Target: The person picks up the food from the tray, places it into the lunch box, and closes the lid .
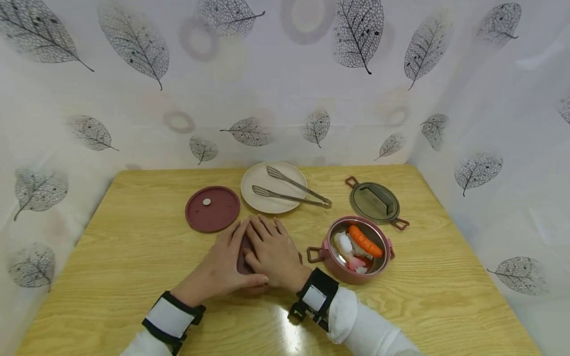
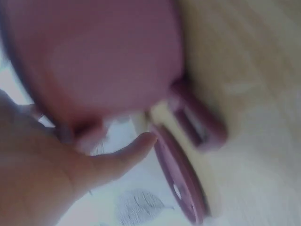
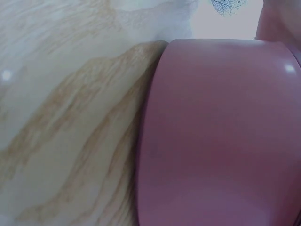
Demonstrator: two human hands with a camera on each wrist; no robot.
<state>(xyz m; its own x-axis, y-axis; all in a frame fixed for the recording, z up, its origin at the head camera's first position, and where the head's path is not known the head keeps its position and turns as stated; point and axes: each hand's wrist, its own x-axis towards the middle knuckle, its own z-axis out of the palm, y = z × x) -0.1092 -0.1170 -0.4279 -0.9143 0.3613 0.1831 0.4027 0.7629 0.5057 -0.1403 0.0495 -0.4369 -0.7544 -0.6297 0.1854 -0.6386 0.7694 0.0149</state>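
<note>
A maroon-pink pot (image 3: 216, 132) stands under both hands at mid-table, mostly covered by them in the head view. In the left wrist view its smooth wall (image 2: 117, 56) and a looped side handle (image 2: 200, 117) show. The left hand (image 1: 222, 264) lies along the pot's left side, its fingers stretched forward and its thumb out to the right. Across the top rests the right hand (image 1: 272, 249), fingers extended over a dark maroon surface (image 1: 245, 249). The fingers of both hands come together near the far rim.
Close on the right, a second pink pot (image 1: 351, 275) holds an orange carrot and pale pieces. Behind it lies a round olive-grey lid (image 1: 365, 205) with side loops. Metal tongs (image 1: 289, 197) lie on a white plate (image 1: 262, 170). A maroon disc (image 1: 213, 222) with a white spot is left of it.
</note>
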